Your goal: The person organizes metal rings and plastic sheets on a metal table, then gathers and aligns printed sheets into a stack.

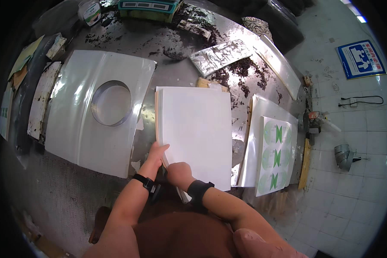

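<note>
Both hands work the near-left corner of the paper stack (195,133) in the middle of the bench (73,189). The left hand (152,157) lies flat, fingers spread along the stack's left edge. The right hand (179,173) is curled on the corner, seemingly pinching a few sheets. To the left lies a white sheet (79,129) with a round hole, to the right the printed sheets (274,155). Dark crumbs (241,71) litter the far bench. A careless lift could fan the stack askew, or drag sheets into that dirt.
</note>
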`<state>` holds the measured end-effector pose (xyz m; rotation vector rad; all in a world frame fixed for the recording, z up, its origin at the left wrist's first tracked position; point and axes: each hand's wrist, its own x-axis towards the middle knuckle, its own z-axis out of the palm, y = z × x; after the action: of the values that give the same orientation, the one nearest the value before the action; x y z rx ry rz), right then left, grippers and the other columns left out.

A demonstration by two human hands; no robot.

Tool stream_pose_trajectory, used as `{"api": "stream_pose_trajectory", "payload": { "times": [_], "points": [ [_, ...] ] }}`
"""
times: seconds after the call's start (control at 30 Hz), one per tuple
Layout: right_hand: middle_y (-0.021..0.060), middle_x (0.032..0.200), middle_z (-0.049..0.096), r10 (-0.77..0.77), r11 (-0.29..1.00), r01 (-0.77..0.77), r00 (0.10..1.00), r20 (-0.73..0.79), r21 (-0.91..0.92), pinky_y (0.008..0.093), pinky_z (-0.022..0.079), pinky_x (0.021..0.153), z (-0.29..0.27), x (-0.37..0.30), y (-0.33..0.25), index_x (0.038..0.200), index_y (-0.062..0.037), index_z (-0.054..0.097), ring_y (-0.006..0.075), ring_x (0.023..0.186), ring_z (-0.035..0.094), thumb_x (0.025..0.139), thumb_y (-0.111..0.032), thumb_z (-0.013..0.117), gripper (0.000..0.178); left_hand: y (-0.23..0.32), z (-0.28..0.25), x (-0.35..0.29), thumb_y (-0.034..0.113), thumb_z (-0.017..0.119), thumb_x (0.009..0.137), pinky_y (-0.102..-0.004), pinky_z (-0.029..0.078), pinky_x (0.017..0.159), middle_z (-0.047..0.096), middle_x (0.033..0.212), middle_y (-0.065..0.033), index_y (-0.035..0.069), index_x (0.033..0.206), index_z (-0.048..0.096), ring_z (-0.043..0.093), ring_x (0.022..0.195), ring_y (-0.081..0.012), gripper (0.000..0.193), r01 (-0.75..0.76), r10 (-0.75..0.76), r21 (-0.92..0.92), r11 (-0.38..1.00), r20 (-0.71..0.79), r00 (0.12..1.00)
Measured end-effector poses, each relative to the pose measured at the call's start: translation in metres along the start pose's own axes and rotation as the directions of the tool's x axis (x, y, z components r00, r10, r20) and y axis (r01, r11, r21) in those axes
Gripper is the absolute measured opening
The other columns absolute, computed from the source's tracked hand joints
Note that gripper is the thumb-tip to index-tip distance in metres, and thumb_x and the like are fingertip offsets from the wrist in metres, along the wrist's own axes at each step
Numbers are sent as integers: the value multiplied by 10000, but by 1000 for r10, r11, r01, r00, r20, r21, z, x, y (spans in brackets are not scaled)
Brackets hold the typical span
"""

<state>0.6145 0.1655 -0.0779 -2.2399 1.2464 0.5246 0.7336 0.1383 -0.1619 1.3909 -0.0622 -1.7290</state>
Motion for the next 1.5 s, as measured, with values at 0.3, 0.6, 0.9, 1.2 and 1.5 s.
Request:
{"api": "stream_pose_trajectory", "payload": {
  "times": [0.3,0.6,0.9,1.2,1.5],
  "points": [
    [222,1136,553,347,938,-281,766,-541,205,410,437,881,-78,5,177,1197,44,454,358,1049,531,808,-298,635,549,-3,-28,-3,38,607,817,-370,521,758,597,1019,-138,-19,1110,501,606,903,-233,317,41,-34,-93,995,81,996],
    [264,1095,571,636,719,-483,747,-192,499,414,436,867,-30,30,210,1085,76,501,398,998,561,774,-378,652,571,2,-14,-6,48,643,784,-359,501,819,589,1074,-124,-14,1151,501,595,947,-214,398,30,-25,-66,997,74,997],
    [100,986,603,521,208,-259,846,117,943,305,484,770,-42,26,251,1161,33,490,183,884,598,810,-163,619,422,4,-11,-12,27,643,764,-401,485,864,578,1105,-144,-19,1201,471,580,998,-250,473,-21,21,1,1000,54,998],
    [96,1034,603,295,-205,-83,945,143,975,307,488,770,-55,-48,198,1124,46,531,184,918,588,808,-34,576,329,19,5,-64,22,626,767,-368,474,867,556,1122,-147,-37,1210,451,570,997,-237,481,-168,165,183,969,36,986],
    [84,968,617,465,103,451,766,-443,887,286,477,759,-228,-139,160,1076,39,550,161,858,594,784,-20,573,299,165,108,-119,16,635,777,-318,471,841,599,1038,-92,-13,1127,527,580,942,-178,368,-577,543,23,816,308,781]
  ]
}}
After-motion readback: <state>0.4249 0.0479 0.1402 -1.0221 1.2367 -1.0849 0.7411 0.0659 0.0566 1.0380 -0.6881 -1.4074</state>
